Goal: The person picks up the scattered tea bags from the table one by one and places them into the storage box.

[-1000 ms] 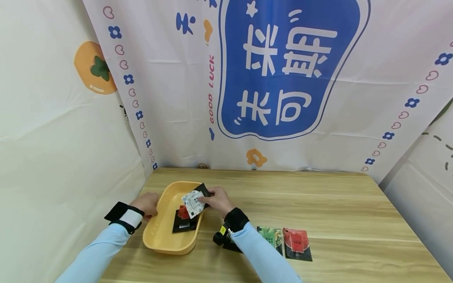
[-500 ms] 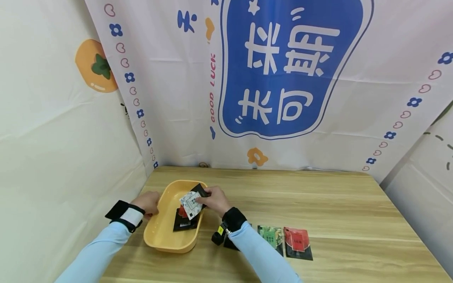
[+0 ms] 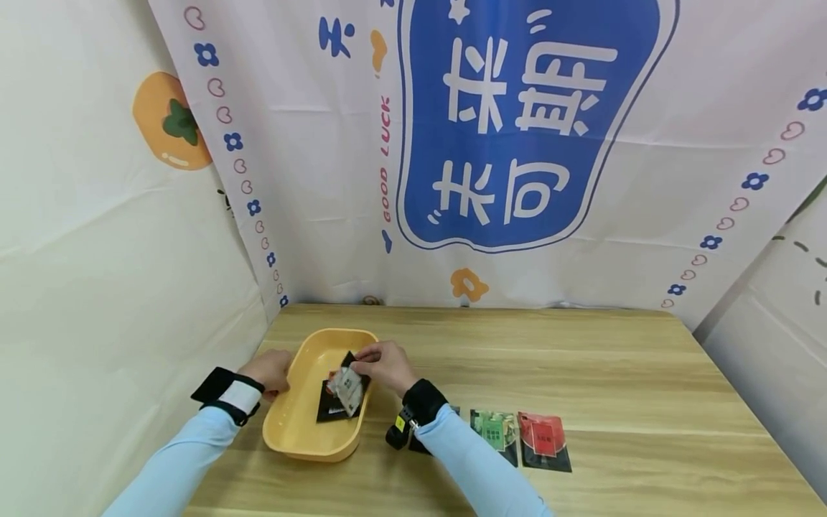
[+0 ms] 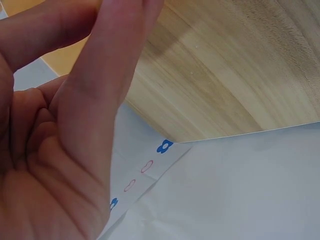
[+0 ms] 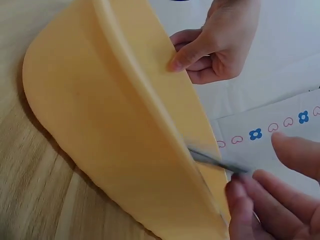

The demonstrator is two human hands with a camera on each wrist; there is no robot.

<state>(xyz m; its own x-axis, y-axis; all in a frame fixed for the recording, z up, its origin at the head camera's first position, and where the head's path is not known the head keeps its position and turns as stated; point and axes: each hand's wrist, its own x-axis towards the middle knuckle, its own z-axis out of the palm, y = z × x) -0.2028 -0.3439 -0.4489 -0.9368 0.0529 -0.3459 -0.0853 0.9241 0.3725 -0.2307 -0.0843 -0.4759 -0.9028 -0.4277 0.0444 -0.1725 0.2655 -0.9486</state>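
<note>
My left hand [image 3: 270,371] grips the left rim of a yellow plastic tray [image 3: 291,424]; in the right wrist view its thumb presses the inner wall. Over the tray's right side is my right hand [image 3: 388,366], thumb parted from the fingertips in the right wrist view. A flat white-and-black sachet [image 3: 349,390], blurred, tilts down into the tray just below those fingertips. Under it lies a black sachet [image 3: 328,411] with a red part showing. The left wrist view shows the left hand [image 4: 75,130] close up, with its hold on the rim mostly out of frame.
On the wooden table [image 3: 633,402], right of the tray, lie a green sachet [image 3: 496,432] and a red-and-black sachet [image 3: 544,441]. Another dark sachet [image 3: 418,444] is partly hidden under the right forearm. A printed curtain [image 3: 336,237] hangs behind the table.
The white-and-black sachet, earlier pinched at the tray's right rim, has tipped and dropped lower into the tray as the right thumb and fingers parted. The left hand has stayed on the rim.
</note>
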